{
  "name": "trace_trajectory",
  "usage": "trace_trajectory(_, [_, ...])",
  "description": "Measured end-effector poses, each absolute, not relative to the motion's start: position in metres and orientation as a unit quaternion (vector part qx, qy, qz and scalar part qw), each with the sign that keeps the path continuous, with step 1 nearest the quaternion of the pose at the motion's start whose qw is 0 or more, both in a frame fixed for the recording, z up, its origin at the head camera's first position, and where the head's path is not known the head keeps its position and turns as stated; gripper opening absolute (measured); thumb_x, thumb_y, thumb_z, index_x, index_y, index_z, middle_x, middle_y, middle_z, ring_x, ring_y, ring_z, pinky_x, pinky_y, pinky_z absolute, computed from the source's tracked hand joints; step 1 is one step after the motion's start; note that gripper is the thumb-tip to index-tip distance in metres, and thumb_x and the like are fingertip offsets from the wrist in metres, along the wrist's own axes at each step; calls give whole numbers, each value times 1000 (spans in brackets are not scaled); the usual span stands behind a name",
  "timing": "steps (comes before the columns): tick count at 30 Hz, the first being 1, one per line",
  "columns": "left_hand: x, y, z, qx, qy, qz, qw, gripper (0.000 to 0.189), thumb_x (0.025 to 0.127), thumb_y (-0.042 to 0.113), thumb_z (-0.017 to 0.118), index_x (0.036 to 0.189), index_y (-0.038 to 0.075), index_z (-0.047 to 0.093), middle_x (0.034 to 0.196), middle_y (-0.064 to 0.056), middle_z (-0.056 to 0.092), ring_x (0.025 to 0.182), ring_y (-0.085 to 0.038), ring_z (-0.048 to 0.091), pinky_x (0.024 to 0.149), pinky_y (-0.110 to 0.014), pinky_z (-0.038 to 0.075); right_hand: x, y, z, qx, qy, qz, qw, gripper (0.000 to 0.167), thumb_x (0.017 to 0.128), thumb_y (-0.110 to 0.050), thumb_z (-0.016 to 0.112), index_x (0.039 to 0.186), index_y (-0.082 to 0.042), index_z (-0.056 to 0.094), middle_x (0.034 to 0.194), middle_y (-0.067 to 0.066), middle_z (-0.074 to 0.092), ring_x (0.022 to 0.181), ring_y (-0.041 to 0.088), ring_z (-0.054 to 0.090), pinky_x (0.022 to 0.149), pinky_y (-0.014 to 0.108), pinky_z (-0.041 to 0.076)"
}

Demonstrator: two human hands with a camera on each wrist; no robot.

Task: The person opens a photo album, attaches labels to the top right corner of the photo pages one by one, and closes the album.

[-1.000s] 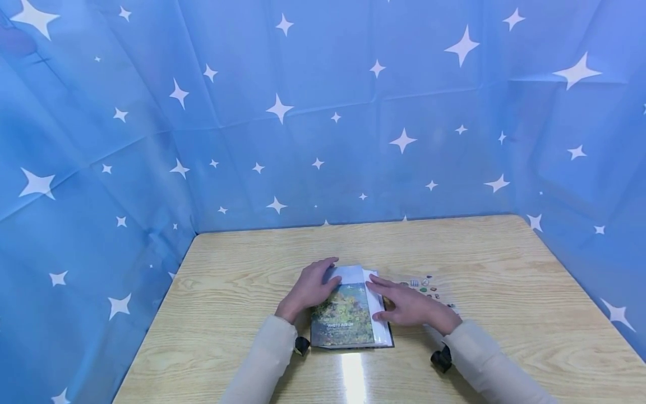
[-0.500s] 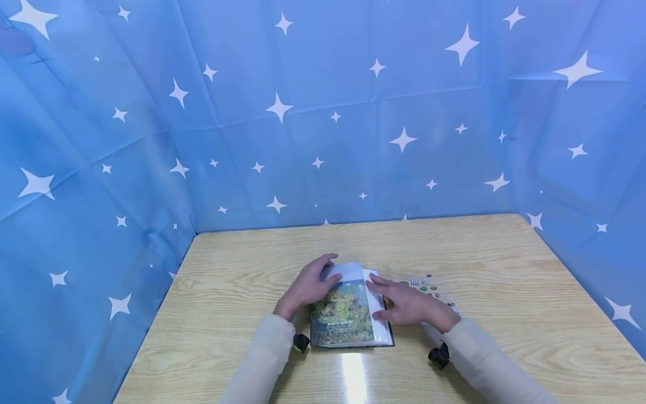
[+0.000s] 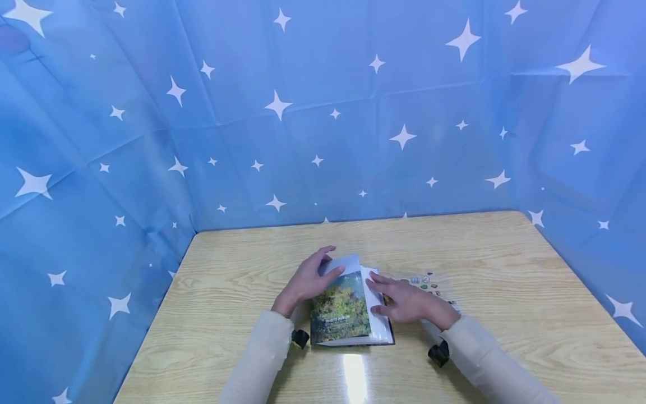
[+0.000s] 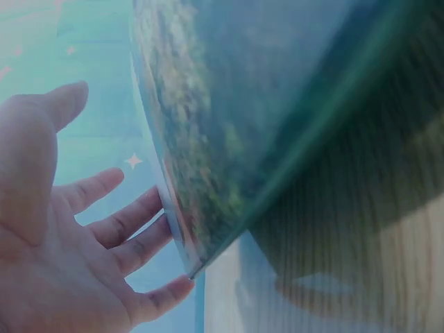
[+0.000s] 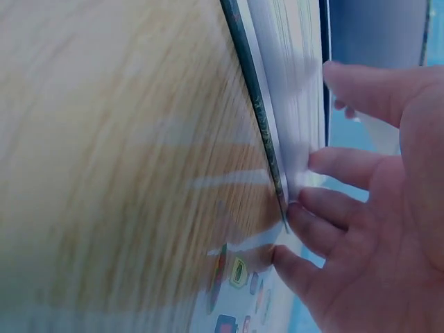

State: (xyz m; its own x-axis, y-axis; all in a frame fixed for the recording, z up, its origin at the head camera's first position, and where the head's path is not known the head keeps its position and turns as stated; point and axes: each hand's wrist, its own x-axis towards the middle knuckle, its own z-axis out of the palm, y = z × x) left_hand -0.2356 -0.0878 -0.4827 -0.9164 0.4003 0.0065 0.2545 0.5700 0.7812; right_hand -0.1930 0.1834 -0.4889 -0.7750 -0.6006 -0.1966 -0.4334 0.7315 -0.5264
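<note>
A photo album (image 3: 340,311) with a landscape picture on its front lies on the table, its cover lifted a little and swung askew over the white pages (image 3: 375,325). My left hand (image 3: 309,278) is at the album's upper left, thumb over the cover. In the left wrist view its spread fingers (image 4: 142,243) meet the album's edge (image 4: 184,239). On the other side, my right hand (image 3: 401,300) lies along the page edges with extended fingers. The right wrist view shows those fingertips (image 5: 316,161) against the page stack (image 5: 295,90).
A clear sheet with small colourful stickers (image 3: 425,286) lies partly under the right forearm. Wood-grain table (image 3: 227,292) surrounds the album, and a blue curtain (image 3: 303,134) with white stars hangs behind and at both sides. Each wrist carries a small black camera (image 3: 439,353).
My left hand has moved slightly away from me, and the album's cover has risen and turned askew, showing more white page. The right hand stays nearly in place.
</note>
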Motion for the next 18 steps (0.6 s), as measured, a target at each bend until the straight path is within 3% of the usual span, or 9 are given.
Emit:
trace_trajectory(4, [-235,-86,-479,175,889,415,83,73,93,61,56,153,24,37,139,-15,55,129,-29,52,108,-50,41,-193,184,-490,-278,913,-239,180,82,94,-57,57,155,-8,32,163,16,18,144,43,28,115,56,29])
trace_trajectory(11, [-233,-85,-473,157,896,409,77,81,90,67,55,154,23,34,139,-17,55,126,-32,54,106,-53,42,-192,184,-491,-278,910,-248,183,81,94,-52,61,155,-9,32,164,16,18,145,43,28,114,58,29])
trace_trajectory(18, [-232,-84,-467,126,904,400,76,93,84,79,50,159,35,16,133,-10,57,114,-29,60,96,-49,49,-191,184,-491,-279,907,-254,186,80,94,-51,61,155,-8,31,164,16,17,146,43,25,114,58,28])
